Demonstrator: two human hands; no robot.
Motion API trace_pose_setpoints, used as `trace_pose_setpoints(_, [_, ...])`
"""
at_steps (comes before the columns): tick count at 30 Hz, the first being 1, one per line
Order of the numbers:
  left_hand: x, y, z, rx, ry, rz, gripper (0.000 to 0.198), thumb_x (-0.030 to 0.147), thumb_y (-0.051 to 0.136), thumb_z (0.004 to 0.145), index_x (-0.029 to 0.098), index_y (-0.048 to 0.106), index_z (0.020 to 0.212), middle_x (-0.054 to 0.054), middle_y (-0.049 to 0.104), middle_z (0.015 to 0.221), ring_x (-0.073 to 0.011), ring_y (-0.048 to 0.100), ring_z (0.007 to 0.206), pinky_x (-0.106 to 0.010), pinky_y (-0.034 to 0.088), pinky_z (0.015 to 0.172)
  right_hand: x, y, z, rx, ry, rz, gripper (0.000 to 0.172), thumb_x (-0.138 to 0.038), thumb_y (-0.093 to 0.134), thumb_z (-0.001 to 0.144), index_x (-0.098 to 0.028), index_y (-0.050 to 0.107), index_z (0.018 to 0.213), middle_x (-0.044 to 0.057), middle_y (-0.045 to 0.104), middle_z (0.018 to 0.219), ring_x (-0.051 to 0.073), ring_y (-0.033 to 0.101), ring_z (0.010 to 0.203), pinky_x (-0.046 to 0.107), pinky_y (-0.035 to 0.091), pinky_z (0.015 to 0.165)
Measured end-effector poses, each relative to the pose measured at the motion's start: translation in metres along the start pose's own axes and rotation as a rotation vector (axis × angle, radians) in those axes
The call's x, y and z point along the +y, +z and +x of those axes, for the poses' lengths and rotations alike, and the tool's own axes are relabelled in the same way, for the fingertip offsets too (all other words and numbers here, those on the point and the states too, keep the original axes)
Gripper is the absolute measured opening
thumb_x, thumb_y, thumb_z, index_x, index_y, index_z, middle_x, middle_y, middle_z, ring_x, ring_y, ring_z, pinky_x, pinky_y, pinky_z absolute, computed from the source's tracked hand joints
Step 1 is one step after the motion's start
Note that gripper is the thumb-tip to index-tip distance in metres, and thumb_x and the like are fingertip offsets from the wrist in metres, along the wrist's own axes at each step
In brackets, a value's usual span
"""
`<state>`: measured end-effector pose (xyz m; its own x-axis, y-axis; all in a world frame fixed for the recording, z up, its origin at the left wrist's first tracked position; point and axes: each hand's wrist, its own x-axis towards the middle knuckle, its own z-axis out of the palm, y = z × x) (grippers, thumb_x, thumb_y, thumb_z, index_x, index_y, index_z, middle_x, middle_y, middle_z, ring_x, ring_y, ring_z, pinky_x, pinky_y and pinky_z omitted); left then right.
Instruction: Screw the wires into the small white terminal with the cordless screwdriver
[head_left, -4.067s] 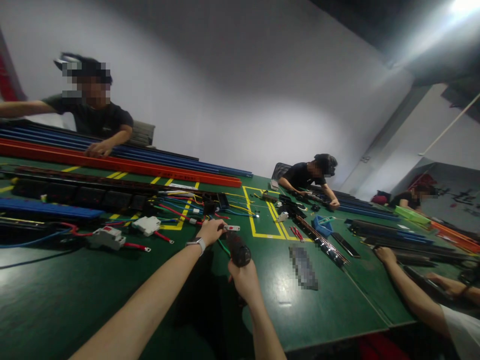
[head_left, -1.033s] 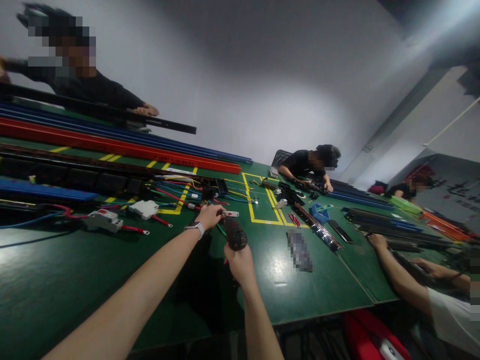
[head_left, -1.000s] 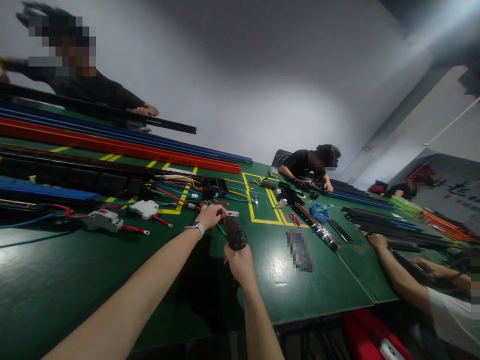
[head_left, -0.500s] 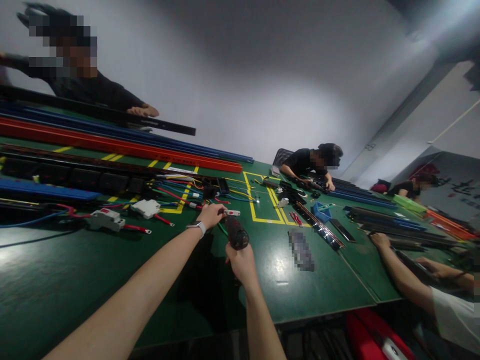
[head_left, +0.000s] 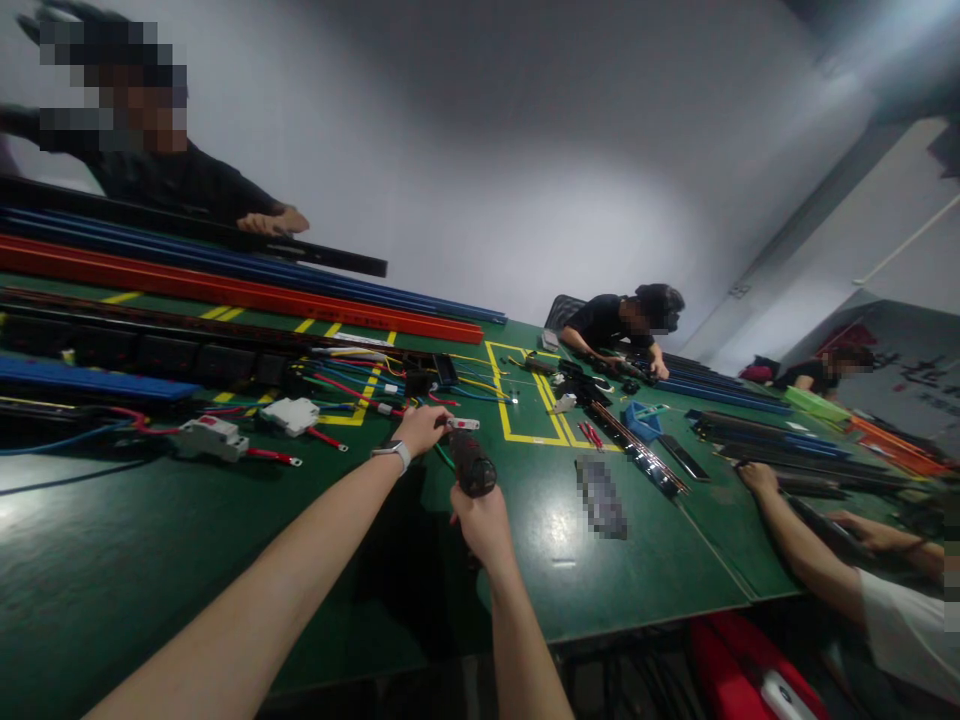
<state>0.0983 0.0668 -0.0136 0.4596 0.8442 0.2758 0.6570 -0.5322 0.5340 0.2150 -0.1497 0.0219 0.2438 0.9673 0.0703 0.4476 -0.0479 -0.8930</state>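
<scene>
My right hand (head_left: 484, 520) is wrapped round a dark power screwdriver (head_left: 474, 466). The tool's front end points away from me, towards a small white circuit breaker (head_left: 466, 425) with a red part. On the breaker's left side, my left hand (head_left: 421, 432) is closed with bent fingers and seems to grip it; the driver hides most of the breaker and the tool's tip. A green wire (head_left: 444, 457) runs below the left fingers. Further left lie two more white breakers, one nearer (head_left: 212, 440) and one farther (head_left: 291, 415), with red leads ending in metal lugs.
Long orange (head_left: 300, 300) and blue (head_left: 420, 300) profiles lie across the back of the green table (head_left: 540, 590). To the right are a blurred dark slab (head_left: 601, 497), a blue bin (head_left: 643, 420) and a metal strip (head_left: 637, 450). Co-workers sit at the back and right.
Both my hands and the power screwdriver stay almost in place. The co-worker's hand at the upper left has shifted slightly left along with the black bar.
</scene>
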Motion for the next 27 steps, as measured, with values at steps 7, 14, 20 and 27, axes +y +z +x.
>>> trace_pose_setpoints(7, [0.0023, -0.0011, -0.0018, 0.002, 0.006, -0.005, 0.025, 0.038, 0.06, 0.089, 0.032, 0.073, 0.11, -0.002, 0.076, 0.115, -0.0254, 0.065, 0.112, -0.04, 0.038, 0.101, 0.0006, 0.0005, -0.0012, 0.015, -0.001, 0.036, 0.013, -0.026, 0.052, 0.084, -0.019, 0.062, 0.077, -0.002, 0.06, 0.058, 0.016, 0.061, 0.055, 0.023, 0.041, 0.052])
trace_pose_setpoints(14, [0.0004, 0.001, -0.0011, 0.002, 0.007, -0.008, 0.026, 0.038, 0.061, 0.089, 0.032, 0.073, 0.11, -0.003, 0.076, 0.113, -0.025, 0.065, 0.111, -0.041, 0.037, 0.102, -0.0063, -0.0008, -0.0035, 0.022, -0.006, 0.027, 0.013, -0.026, 0.053, 0.083, -0.018, 0.062, 0.078, -0.001, 0.061, 0.059, 0.016, 0.061, 0.055, 0.023, 0.042, 0.053])
trace_pose_setpoints(20, [-0.0027, 0.0039, -0.0001, 0.012, 0.008, -0.003, 0.026, 0.038, 0.06, 0.089, 0.031, 0.073, 0.111, -0.003, 0.076, 0.111, -0.0246, 0.065, 0.111, -0.04, 0.038, 0.101, -0.0067, -0.0009, -0.0041, 0.015, 0.009, 0.026, 0.012, -0.025, 0.053, 0.083, -0.018, 0.061, 0.077, -0.001, 0.06, 0.059, 0.015, 0.059, 0.055, 0.022, 0.04, 0.052])
trace_pose_setpoints(27, [-0.0073, 0.0073, 0.0028, 0.008, 0.014, 0.006, 0.028, 0.038, 0.062, 0.087, 0.032, 0.073, 0.112, -0.004, 0.076, 0.112, -0.0259, 0.065, 0.111, -0.04, 0.039, 0.099, -0.0047, 0.0002, -0.0024, 0.02, 0.011, 0.027, 0.012, -0.026, 0.053, 0.084, -0.019, 0.061, 0.08, -0.002, 0.058, 0.058, 0.015, 0.058, 0.053, 0.023, 0.04, 0.051])
